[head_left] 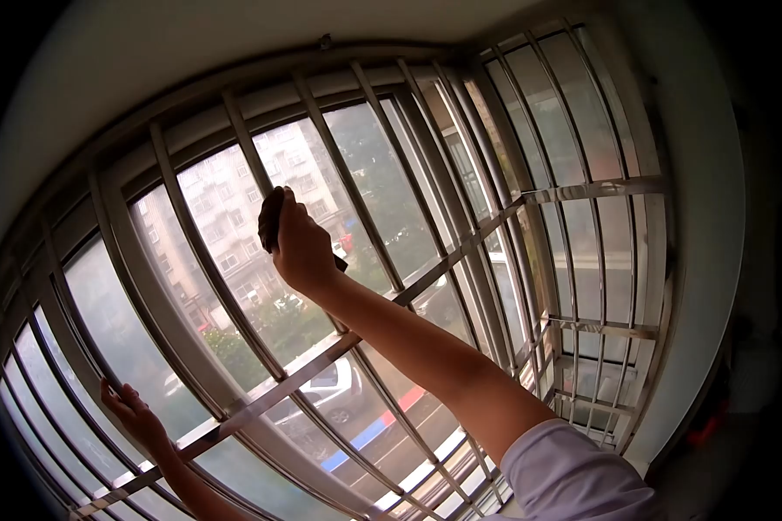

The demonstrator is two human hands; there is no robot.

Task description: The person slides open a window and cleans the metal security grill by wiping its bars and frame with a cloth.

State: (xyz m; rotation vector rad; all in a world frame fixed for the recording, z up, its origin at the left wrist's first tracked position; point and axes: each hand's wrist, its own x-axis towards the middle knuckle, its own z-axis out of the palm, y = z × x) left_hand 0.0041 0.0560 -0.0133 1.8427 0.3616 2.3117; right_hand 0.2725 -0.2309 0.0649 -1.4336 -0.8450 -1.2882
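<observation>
Right hand: dark cloth clenched in grip, held against metal bar before window | Left hand: grip released, fingers raised beside another bar, contact cannot be told | Car seen outside, below.

Glossy metal bars, smooth glass panes, matt cloth sleeve

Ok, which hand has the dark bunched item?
The right hand, the higher one, coming in from the right with a pale sleeve. It grips the dark bunched item; the lower left hand shows none.
</observation>
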